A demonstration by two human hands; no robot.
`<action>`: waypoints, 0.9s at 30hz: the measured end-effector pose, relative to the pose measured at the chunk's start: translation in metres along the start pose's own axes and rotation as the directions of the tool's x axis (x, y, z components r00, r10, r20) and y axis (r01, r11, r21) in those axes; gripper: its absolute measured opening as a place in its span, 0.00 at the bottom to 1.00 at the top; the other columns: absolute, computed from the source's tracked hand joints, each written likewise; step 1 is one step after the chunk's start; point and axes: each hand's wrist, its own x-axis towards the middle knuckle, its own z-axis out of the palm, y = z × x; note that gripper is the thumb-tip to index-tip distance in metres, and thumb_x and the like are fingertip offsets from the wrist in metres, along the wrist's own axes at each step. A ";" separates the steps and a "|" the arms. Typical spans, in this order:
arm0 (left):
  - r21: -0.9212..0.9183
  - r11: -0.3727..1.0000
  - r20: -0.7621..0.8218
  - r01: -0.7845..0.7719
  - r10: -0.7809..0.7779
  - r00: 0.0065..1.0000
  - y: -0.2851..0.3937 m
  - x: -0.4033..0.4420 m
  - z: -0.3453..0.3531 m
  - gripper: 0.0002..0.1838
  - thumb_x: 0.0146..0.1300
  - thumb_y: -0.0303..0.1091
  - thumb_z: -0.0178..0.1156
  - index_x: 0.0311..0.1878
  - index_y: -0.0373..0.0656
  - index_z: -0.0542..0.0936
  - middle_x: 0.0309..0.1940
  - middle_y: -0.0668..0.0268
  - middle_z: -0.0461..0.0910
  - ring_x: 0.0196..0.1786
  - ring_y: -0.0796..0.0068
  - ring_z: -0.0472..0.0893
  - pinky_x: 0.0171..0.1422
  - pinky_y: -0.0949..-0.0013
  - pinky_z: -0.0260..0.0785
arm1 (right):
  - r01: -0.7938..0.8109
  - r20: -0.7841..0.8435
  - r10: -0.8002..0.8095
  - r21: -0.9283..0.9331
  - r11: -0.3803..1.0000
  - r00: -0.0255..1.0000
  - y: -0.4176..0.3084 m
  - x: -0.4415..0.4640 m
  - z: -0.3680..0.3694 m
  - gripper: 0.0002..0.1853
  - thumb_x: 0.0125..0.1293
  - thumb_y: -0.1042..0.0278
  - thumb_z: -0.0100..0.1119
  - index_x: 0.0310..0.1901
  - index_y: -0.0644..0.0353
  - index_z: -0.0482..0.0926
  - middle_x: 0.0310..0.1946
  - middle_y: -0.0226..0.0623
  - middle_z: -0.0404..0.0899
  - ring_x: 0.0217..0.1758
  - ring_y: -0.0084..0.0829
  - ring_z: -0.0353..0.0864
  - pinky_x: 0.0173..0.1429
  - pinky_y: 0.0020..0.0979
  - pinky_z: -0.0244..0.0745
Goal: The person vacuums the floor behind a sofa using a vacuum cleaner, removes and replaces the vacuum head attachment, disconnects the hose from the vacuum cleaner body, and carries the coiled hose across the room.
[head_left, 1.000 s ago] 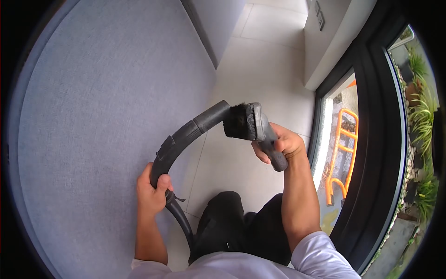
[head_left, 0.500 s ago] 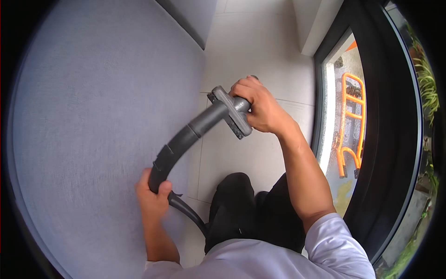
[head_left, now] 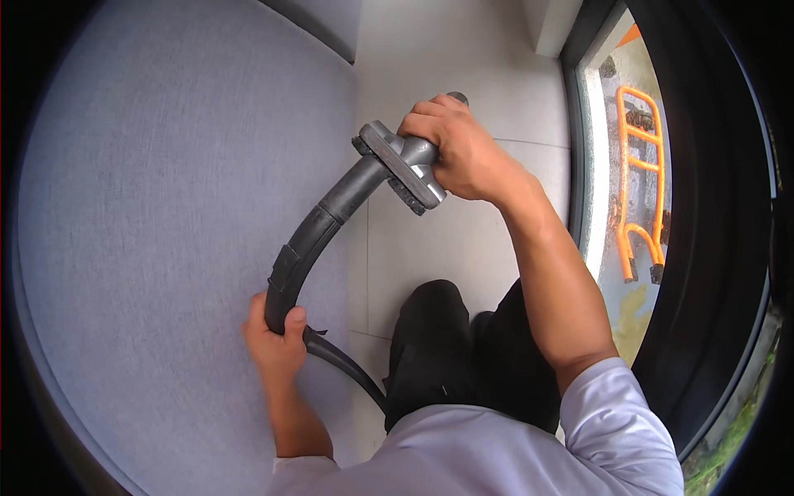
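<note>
My left hand [head_left: 277, 343] is wrapped round a black curved vacuum cleaner handle [head_left: 294, 260], with the thumb on its near side. A thin black hose [head_left: 347, 364] runs from below that hand to my leg. At the handle's upper end is a grey vacuum nozzle [head_left: 401, 165] with dark bristles along its edge. My right hand [head_left: 459, 149] is closed round the neck of the nozzle, and a dark tube end pokes out past its knuckles. Whether handle and nozzle are fully joined, I cannot tell.
A grey-blue fabric sofa [head_left: 174, 190] fills the left side, close to my left hand. Pale floor tiles [head_left: 438, 248] lie beneath. On the right is a black-framed glass door [head_left: 711, 215], with an orange metal frame [head_left: 641, 182] beyond it.
Both hands keep their hold. The nozzle and my right hand sit higher in view, and the nozzle has turned slightly. The view itself has shifted a little.
</note>
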 end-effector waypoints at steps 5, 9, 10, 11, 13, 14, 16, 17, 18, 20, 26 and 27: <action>0.052 0.989 0.189 -0.139 0.127 0.974 -0.010 -0.015 -0.003 0.35 0.59 0.66 0.72 0.44 0.38 0.80 0.22 0.71 0.75 0.26 0.80 0.75 0.31 0.71 0.69 | -0.094 0.043 0.093 0.024 0.995 0.995 0.005 -0.004 -0.002 0.17 0.46 0.87 0.59 0.39 0.56 0.80 0.36 0.35 0.78 0.47 0.46 0.74 0.62 0.43 0.69; -0.072 0.997 -0.010 0.026 -0.027 1.000 -0.010 -0.008 0.001 0.33 0.59 0.64 0.73 0.46 0.39 0.81 0.23 0.69 0.77 0.26 0.78 0.77 0.31 0.71 0.69 | -0.114 0.060 0.112 0.027 0.993 0.992 0.004 -0.004 0.002 0.18 0.46 0.87 0.58 0.39 0.56 0.81 0.37 0.36 0.79 0.48 0.47 0.75 0.63 0.43 0.69; -0.066 0.998 -0.018 0.025 -0.026 1.000 -0.008 -0.010 -0.003 0.33 0.59 0.64 0.73 0.46 0.39 0.81 0.23 0.69 0.77 0.26 0.78 0.77 0.31 0.71 0.69 | -0.115 0.077 0.112 0.032 0.993 0.991 0.000 -0.001 0.001 0.18 0.45 0.87 0.58 0.39 0.57 0.81 0.38 0.36 0.79 0.49 0.47 0.76 0.63 0.44 0.69; -0.007 1.000 0.055 -0.021 0.021 0.998 -0.009 -0.011 -0.004 0.33 0.59 0.63 0.73 0.46 0.39 0.81 0.23 0.69 0.77 0.26 0.78 0.77 0.31 0.71 0.69 | -0.108 0.075 0.106 0.031 0.994 0.992 0.002 0.000 0.001 0.18 0.45 0.87 0.58 0.39 0.57 0.81 0.38 0.36 0.79 0.49 0.47 0.76 0.63 0.44 0.69; 0.046 0.996 0.142 -0.073 0.065 0.988 -0.009 -0.015 -0.004 0.33 0.59 0.63 0.73 0.46 0.39 0.81 0.23 0.69 0.77 0.26 0.78 0.77 0.31 0.71 0.69 | -0.133 0.034 0.133 0.020 0.991 0.991 0.010 -0.005 0.004 0.18 0.46 0.87 0.58 0.40 0.57 0.81 0.38 0.36 0.79 0.48 0.48 0.76 0.63 0.44 0.69; 0.071 0.993 0.137 -0.097 0.087 0.987 -0.005 -0.019 -0.001 0.33 0.59 0.63 0.73 0.46 0.39 0.81 0.23 0.69 0.77 0.26 0.78 0.76 0.31 0.71 0.69 | -0.137 0.032 0.137 0.018 0.990 0.990 0.011 -0.005 0.004 0.18 0.46 0.87 0.58 0.40 0.57 0.81 0.38 0.36 0.79 0.48 0.48 0.76 0.63 0.44 0.69; 0.098 0.988 0.129 -0.119 0.106 0.986 -0.003 -0.019 0.001 0.33 0.59 0.64 0.73 0.46 0.39 0.81 0.23 0.70 0.77 0.26 0.78 0.76 0.31 0.71 0.69 | -0.143 0.027 0.143 0.001 0.990 0.989 0.012 -0.005 0.006 0.17 0.47 0.86 0.59 0.40 0.58 0.80 0.37 0.37 0.79 0.48 0.46 0.75 0.61 0.42 0.68; 0.053 0.995 0.085 -0.079 0.074 0.994 -0.003 -0.014 0.003 0.33 0.58 0.63 0.74 0.46 0.39 0.81 0.22 0.69 0.77 0.25 0.77 0.76 0.31 0.70 0.69 | -0.144 0.031 0.144 0.006 0.990 0.989 0.012 -0.005 0.008 0.17 0.47 0.86 0.59 0.40 0.58 0.80 0.37 0.37 0.79 0.48 0.46 0.75 0.61 0.42 0.68; 0.005 0.999 0.039 -0.046 0.045 0.998 -0.003 -0.011 0.003 0.32 0.57 0.62 0.75 0.46 0.39 0.81 0.22 0.69 0.76 0.25 0.76 0.76 0.32 0.70 0.69 | -0.139 0.032 0.139 0.004 0.990 0.990 0.010 -0.004 0.007 0.17 0.46 0.86 0.59 0.39 0.58 0.80 0.38 0.37 0.79 0.47 0.48 0.75 0.62 0.43 0.69; 0.077 0.991 0.094 -0.109 0.102 0.990 -0.001 -0.015 0.003 0.32 0.56 0.62 0.76 0.45 0.40 0.81 0.22 0.68 0.77 0.24 0.74 0.76 0.31 0.70 0.69 | -0.127 0.024 0.128 -0.012 0.992 0.992 0.009 -0.004 0.006 0.17 0.46 0.86 0.58 0.38 0.57 0.80 0.38 0.38 0.79 0.47 0.49 0.75 0.62 0.44 0.69; 0.031 0.985 0.070 -0.167 0.165 0.984 -0.011 -0.009 0.011 0.31 0.59 0.60 0.74 0.45 0.39 0.80 0.22 0.68 0.77 0.25 0.72 0.77 0.33 0.68 0.70 | -0.151 -0.025 0.156 0.140 0.979 0.987 0.012 0.001 -0.003 0.14 0.49 0.82 0.60 0.39 0.58 0.78 0.36 0.39 0.78 0.46 0.48 0.75 0.57 0.41 0.70; 0.028 0.985 0.055 -0.173 0.171 0.984 -0.009 -0.007 0.014 0.31 0.59 0.60 0.74 0.45 0.39 0.80 0.22 0.68 0.77 0.25 0.72 0.77 0.33 0.68 0.70 | -0.136 -0.028 0.141 0.133 0.982 0.990 0.011 0.003 -0.006 0.14 0.49 0.82 0.60 0.39 0.58 0.78 0.36 0.39 0.78 0.46 0.48 0.75 0.57 0.41 0.70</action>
